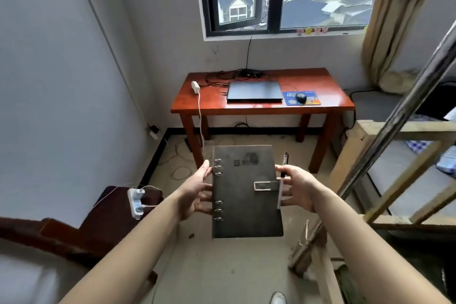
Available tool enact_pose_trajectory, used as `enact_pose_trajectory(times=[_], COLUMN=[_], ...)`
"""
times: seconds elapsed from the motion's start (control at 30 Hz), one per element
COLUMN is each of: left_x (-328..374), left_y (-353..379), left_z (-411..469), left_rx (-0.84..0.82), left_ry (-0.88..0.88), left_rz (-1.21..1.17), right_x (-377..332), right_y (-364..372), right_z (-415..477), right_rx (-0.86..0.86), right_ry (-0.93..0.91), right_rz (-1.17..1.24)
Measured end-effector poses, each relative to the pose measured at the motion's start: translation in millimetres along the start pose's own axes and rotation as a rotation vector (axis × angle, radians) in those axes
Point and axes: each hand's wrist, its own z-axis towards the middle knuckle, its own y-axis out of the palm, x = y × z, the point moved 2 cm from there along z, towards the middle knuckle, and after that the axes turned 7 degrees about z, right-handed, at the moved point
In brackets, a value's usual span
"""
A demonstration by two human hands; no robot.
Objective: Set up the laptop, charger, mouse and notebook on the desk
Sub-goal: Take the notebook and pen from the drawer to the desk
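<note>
While held flat, notebook (246, 195) sits between both hands' fingers (206, 190)

The notebook (246, 192) has a logo on the upper part of its dark cover: a mark shaped like the letter S, followed by a few characters too blurred to read. The blue mouse pad (311, 99) on the desk (335, 101) carries white printing, also too blurred to make out.

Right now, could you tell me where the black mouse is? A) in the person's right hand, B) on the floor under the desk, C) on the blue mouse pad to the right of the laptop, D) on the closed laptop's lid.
C: the mouse sits on the blue mouse pad, just right of the closed laptop on the desk.
</note>
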Motion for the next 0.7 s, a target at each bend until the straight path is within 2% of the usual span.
enact_pose_trajectory(times=[0.17, 0.4, 0.57, 0.7], left_x=[83, 173, 237, 301], left_y=[2, -35, -61, -76], left_z=[109, 218, 337, 433], left_rx=[0.047, 0.092, 0.042, -0.029], left_ry=[0.003, 0.018, 0.025, 0.037], left_rz=[-0.013, -0.049, -0.026, 0.002], right_x=[-90, -197, -267, -326], right_y=[-6, 11, 11, 8], right_z=[122, 231, 329, 404], right_rx=[0.046, 0.028, 0.060, 0.154], right_ry=[0.025, 0.034, 0.049, 0.048], right_rz=[-0.073, -0.085, -0.057, -0.042])
